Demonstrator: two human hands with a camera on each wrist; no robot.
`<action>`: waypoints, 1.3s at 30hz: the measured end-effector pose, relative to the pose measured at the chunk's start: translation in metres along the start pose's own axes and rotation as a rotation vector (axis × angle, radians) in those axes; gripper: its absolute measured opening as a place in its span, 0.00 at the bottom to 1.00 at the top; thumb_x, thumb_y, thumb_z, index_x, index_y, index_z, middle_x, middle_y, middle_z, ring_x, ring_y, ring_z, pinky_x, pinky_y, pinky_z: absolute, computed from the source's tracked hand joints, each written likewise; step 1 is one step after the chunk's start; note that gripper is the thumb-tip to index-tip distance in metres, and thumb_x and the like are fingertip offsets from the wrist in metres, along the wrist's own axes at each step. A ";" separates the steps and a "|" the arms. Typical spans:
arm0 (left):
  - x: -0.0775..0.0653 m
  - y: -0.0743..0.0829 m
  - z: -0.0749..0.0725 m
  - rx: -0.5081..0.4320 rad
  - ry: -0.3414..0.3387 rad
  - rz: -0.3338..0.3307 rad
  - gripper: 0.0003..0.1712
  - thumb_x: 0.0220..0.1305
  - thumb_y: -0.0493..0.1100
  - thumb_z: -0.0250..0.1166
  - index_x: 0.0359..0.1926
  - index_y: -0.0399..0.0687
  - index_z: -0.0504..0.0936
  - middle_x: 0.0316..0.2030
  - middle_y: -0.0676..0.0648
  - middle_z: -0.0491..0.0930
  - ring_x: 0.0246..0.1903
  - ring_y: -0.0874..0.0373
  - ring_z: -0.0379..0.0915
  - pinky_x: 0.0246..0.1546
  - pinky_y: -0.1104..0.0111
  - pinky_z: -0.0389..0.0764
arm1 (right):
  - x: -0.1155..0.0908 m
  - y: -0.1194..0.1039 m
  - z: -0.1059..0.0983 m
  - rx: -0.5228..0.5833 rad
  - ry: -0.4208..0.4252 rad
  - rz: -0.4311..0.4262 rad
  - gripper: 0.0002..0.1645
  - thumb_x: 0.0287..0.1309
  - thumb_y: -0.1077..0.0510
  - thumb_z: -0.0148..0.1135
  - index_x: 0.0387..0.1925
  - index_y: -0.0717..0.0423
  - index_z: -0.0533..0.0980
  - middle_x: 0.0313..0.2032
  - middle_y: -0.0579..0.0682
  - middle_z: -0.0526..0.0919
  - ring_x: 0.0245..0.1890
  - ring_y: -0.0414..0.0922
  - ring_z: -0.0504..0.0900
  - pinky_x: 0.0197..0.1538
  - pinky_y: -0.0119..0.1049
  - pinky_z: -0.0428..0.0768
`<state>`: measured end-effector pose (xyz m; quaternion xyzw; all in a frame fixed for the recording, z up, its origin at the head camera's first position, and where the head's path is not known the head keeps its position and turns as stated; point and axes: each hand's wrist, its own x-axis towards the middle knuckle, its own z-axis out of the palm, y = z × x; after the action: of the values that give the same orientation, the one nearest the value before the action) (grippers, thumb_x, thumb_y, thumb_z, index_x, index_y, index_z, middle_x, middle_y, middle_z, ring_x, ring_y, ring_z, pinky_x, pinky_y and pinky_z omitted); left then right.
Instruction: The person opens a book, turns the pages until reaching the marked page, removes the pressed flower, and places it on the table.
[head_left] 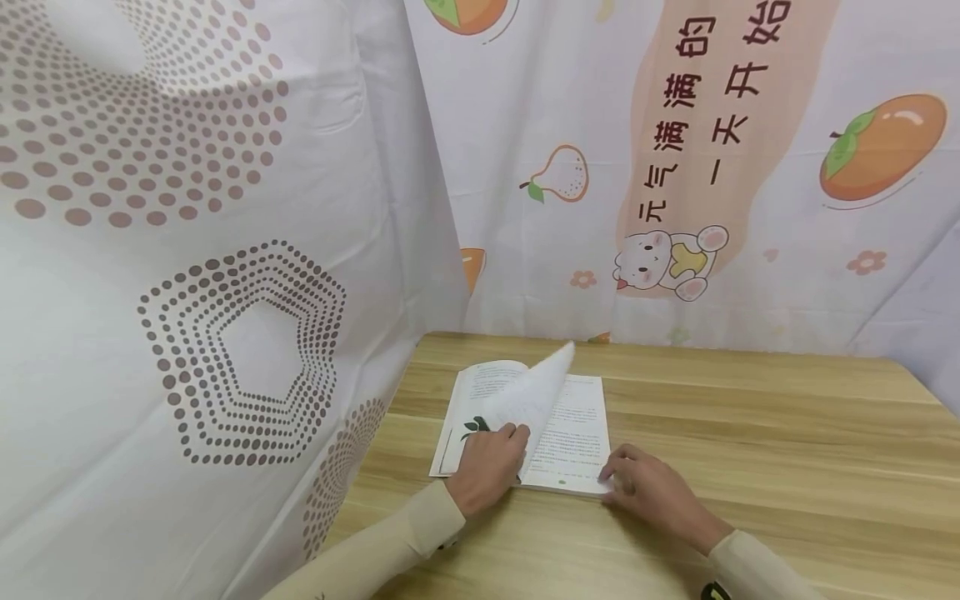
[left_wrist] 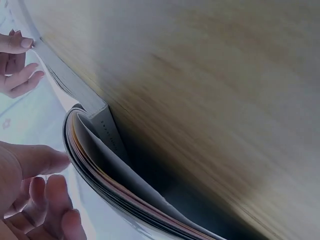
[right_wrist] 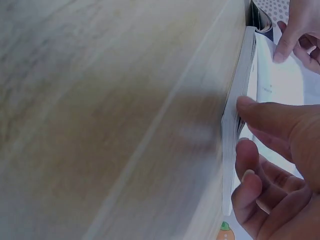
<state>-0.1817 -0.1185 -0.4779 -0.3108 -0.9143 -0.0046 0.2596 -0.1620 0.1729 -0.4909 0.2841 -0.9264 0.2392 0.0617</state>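
Note:
An open book [head_left: 570, 425] lies on the wooden table, with printed text on its right page and a dark green leaf picture on the left side. One page [head_left: 528, 392] stands lifted and curved between the two halves. My left hand [head_left: 491, 462] rests over the lower left half near the spine, its thumb touching the paper and its other fingers loosely bent. At the book's lower right corner is my right hand [head_left: 652, 492]. In the right wrist view its thumb [right_wrist: 265, 115] lies on the page edges, with bent fingers beside the corner.
The wood-grain table [head_left: 772, 433] extends to the right of the book. A white cloth with brown dots [head_left: 262, 350] hangs close on the left. Behind the table hangs a printed curtain [head_left: 525, 250] with fruit, a cartoon animal and Chinese characters.

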 end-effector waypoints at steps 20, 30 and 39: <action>-0.003 0.000 0.003 0.019 -0.108 0.043 0.05 0.60 0.40 0.71 0.28 0.53 0.89 0.37 0.52 0.83 0.35 0.56 0.68 0.31 0.70 0.68 | 0.005 0.002 -0.004 -0.005 -0.014 -0.039 0.06 0.56 0.56 0.77 0.32 0.42 0.85 0.39 0.38 0.83 0.37 0.37 0.82 0.40 0.39 0.82; -0.001 0.002 0.007 -0.045 -0.144 0.055 0.11 0.66 0.49 0.67 0.27 0.54 0.84 0.32 0.53 0.79 0.34 0.57 0.66 0.31 0.67 0.68 | 0.007 0.003 -0.001 -0.067 0.029 -0.109 0.09 0.55 0.65 0.75 0.33 0.47 0.86 0.36 0.37 0.83 0.37 0.37 0.83 0.40 0.40 0.84; -0.001 0.003 0.011 -0.034 -0.181 0.061 0.24 0.60 0.70 0.69 0.35 0.56 0.85 0.35 0.53 0.79 0.37 0.56 0.68 0.35 0.66 0.70 | 0.008 -0.003 0.000 -0.120 0.065 -0.090 0.10 0.51 0.67 0.77 0.32 0.50 0.86 0.35 0.40 0.84 0.38 0.41 0.86 0.41 0.41 0.84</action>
<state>-0.1841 -0.1148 -0.4887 -0.3420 -0.9240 0.0158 0.1706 -0.1667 0.1670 -0.4877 0.3132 -0.9229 0.1896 0.1194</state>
